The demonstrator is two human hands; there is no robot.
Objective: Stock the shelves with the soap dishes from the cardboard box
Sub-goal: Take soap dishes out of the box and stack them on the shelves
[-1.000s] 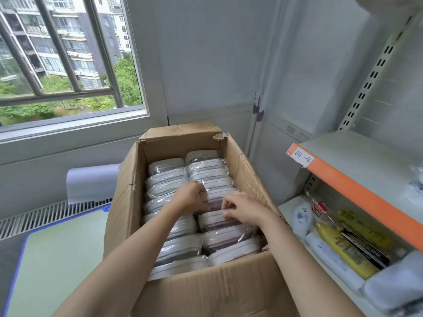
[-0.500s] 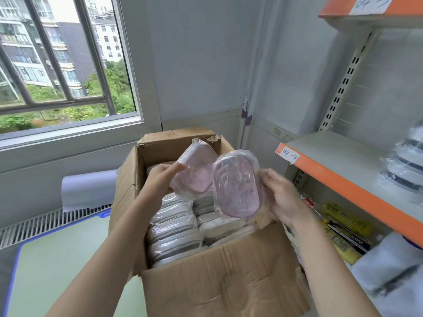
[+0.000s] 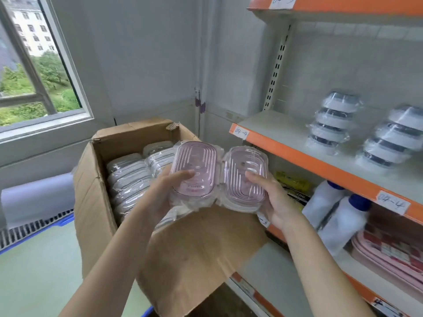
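I hold two pink soap dishes in clear wrap side by side above the open cardboard box (image 3: 91, 202). My left hand (image 3: 164, 193) grips the left pink dish (image 3: 194, 163), thumb on top. My right hand (image 3: 270, 197) grips the right pink dish (image 3: 246, 170) the same way. Both dishes lie flat, touching each other, just left of the orange-edged shelf (image 3: 297, 154). Several wrapped grey-and-white soap dishes (image 3: 130, 175) fill the box on edge. Two stacks of wrapped soap dishes (image 3: 332, 124) stand on that shelf.
White bottles with blue caps (image 3: 338, 216) and pink packs (image 3: 389, 255) sit on the lower shelf. A yellow pack (image 3: 293, 181) lies behind my right hand. A higher orange-edged shelf (image 3: 343, 5) runs above. A window (image 3: 34, 72) is at the left, a slotted upright (image 3: 277, 67) at the shelf's back.
Both hands lifted the two pink dishes out of the box, turned them from upright to flat and brought them together. My view swung right toward the shelves.
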